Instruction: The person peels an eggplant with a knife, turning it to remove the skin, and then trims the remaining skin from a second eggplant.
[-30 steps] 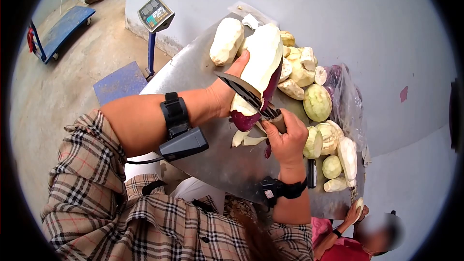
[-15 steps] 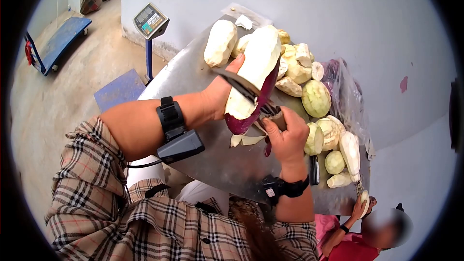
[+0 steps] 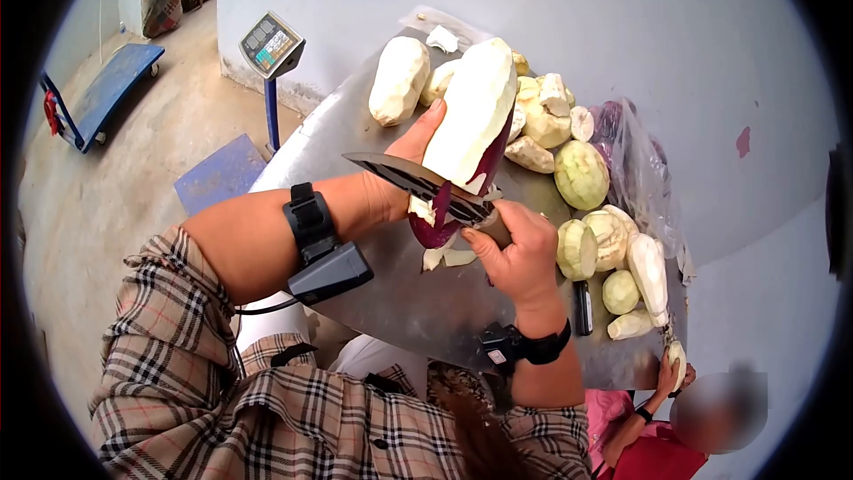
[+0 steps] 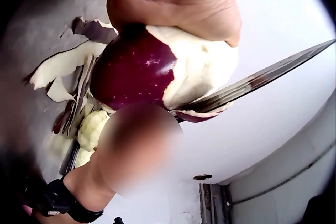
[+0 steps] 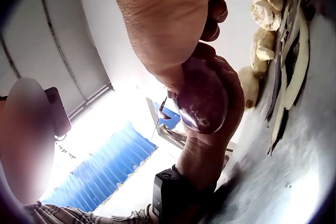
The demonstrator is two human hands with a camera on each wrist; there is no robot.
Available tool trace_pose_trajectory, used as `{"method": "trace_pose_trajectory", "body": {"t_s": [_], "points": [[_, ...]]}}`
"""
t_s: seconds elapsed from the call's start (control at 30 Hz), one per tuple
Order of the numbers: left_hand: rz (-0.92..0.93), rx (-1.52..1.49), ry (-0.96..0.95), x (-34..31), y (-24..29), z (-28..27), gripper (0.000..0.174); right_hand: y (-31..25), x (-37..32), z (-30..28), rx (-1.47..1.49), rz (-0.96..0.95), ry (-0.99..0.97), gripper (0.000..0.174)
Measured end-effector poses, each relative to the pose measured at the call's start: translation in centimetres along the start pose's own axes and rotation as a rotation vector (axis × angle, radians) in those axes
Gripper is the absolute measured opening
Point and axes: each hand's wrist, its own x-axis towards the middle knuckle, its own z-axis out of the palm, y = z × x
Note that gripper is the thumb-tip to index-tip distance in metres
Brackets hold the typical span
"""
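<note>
A large, partly peeled eggplant (image 3: 473, 111) lies in my left hand (image 3: 407, 156), which grips it from the side with the thumb along the white flesh. Purple skin still covers its right side and its near end, seen close up in the left wrist view (image 4: 134, 71). My right hand (image 3: 522, 258) holds a knife (image 3: 400, 176) by its handle. The dark blade lies across the eggplant near its lower end, pointing left. A strip of purple peel (image 3: 442, 202) stands up over the blade. In the left wrist view, the blade (image 4: 252, 85) sits under a lifted edge of skin.
Below the eggplant, cut peels (image 3: 458, 258) lie on the metal table (image 3: 382, 289). Peeled eggplants (image 3: 582, 176) are piled to the right, beside a plastic bag (image 3: 644, 160). Another peeled eggplant (image 3: 399, 80) rests at the left. A platform scale (image 3: 271, 44) stands beyond the table; another person sits at lower right.
The knife has slid down the eggplant toward its near end, lifting a strip of skin. My left hand keeps its grip, and the head view has shifted slightly.
</note>
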Motion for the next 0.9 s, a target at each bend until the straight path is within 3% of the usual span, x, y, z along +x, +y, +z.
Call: {"method": "trace_pose_trajectory", "body": {"t_s": [0.9], "points": [[-0.136,0.066,-0.238,0.1,0.2,-1.9,0.066,2.0,-0.2,-1.1,-0.073,0.070,0.201,0.040]]}}
